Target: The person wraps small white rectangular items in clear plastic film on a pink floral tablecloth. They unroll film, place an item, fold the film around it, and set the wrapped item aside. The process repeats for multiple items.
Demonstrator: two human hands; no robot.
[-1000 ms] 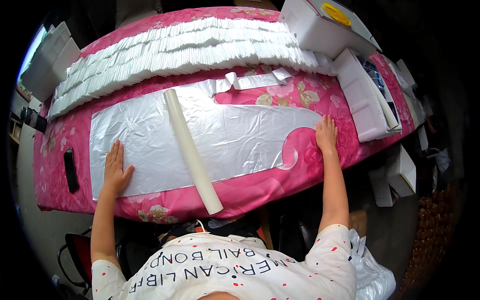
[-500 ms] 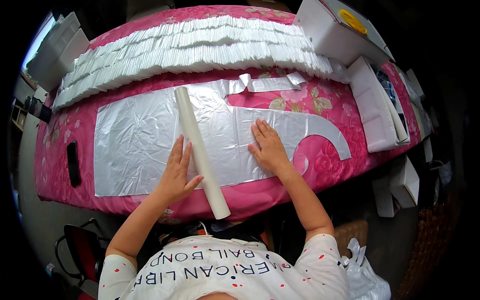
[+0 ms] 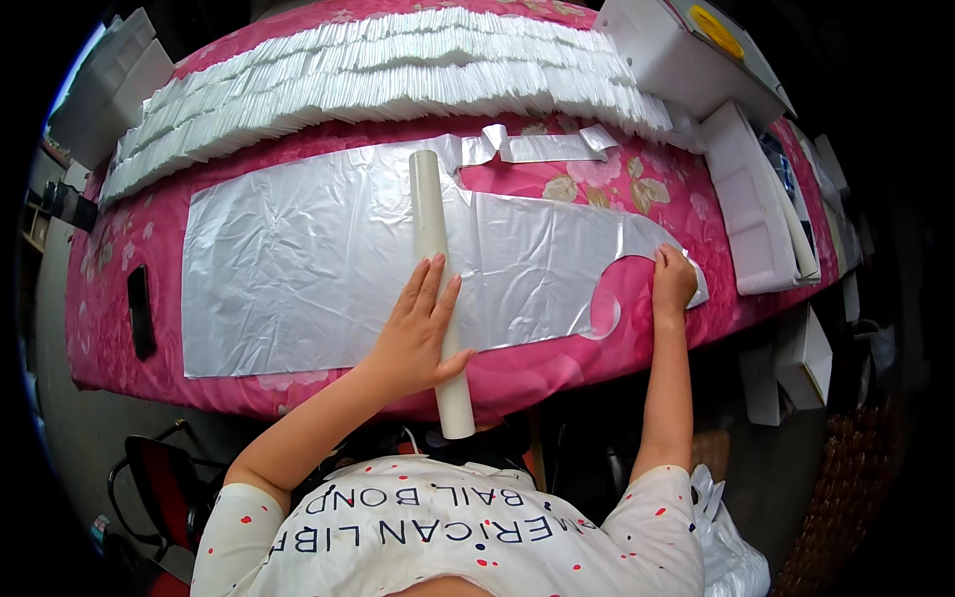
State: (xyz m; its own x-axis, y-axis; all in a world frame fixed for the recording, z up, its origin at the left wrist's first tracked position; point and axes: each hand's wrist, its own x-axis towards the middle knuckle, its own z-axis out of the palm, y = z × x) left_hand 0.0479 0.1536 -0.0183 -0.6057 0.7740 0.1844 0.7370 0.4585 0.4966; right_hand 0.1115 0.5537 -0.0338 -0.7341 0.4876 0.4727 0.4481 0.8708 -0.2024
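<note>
We see a silvery plastic sheet (image 3: 288, 264) spread on a pink flowered tablecloth (image 3: 527, 383), its narrower end curving into a strap at the right. A pale tube (image 3: 428, 204) lies across the middle of the sheet, its near end reaching past the sheet's lower edge. Our left hand (image 3: 410, 343) rests on the tube, palm down and fingers spread, open rather than wrapped around it. Our right hand (image 3: 675, 284) has its fingers curled closed on the sheet's curved strap. Beyond the sheet we note rows of folded white packets (image 3: 388, 85); to the left, a black phone (image 3: 141, 310) lies on the cloth. At the right stands a white foam box (image 3: 746, 214), near the right hand but apart from it.
</note>
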